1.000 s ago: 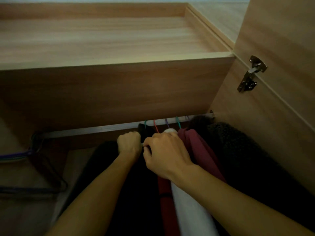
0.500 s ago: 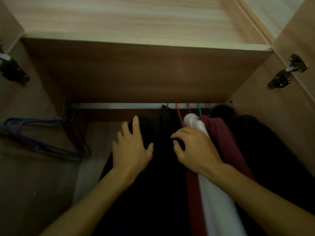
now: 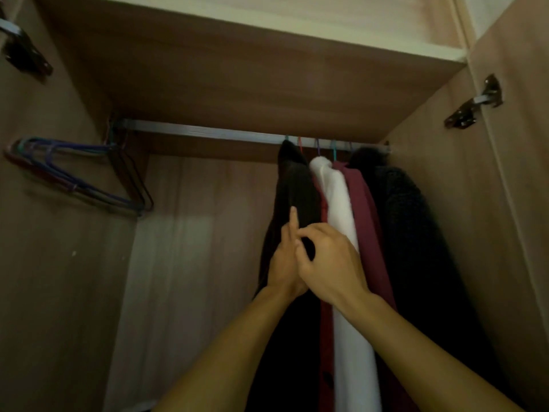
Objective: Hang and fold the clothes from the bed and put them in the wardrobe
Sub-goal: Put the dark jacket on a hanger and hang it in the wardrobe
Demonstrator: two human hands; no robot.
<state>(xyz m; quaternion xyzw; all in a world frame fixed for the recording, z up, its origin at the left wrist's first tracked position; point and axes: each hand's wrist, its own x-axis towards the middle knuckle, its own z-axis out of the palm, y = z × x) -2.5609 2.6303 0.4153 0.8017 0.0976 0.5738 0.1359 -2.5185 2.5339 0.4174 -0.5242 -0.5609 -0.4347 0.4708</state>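
Inside the wardrobe a metal rail (image 3: 208,132) carries several hung garments at its right end: a black garment (image 3: 292,185), a white one (image 3: 337,197), a maroon one (image 3: 361,209) and a dark fuzzy one (image 3: 407,209). My left hand (image 3: 283,260) and my right hand (image 3: 329,263) are pressed together on the front of the black garment, about halfway down. The fingers of both pinch its cloth, and one left finger points upward. My right hand partly covers the left.
Several empty hangers (image 3: 74,173) hang bunched at the rail's left end. A shelf (image 3: 267,28) sits above the rail. Door hinges (image 3: 475,105) show on the right wall and another hinge (image 3: 23,52) on the left. The wardrobe's back panel (image 3: 202,248) is bare on the left.
My hands dropped from the hanger hooks at the rail down onto the black garment and came together. The view tilted down and back, showing more of the wardrobe interior.
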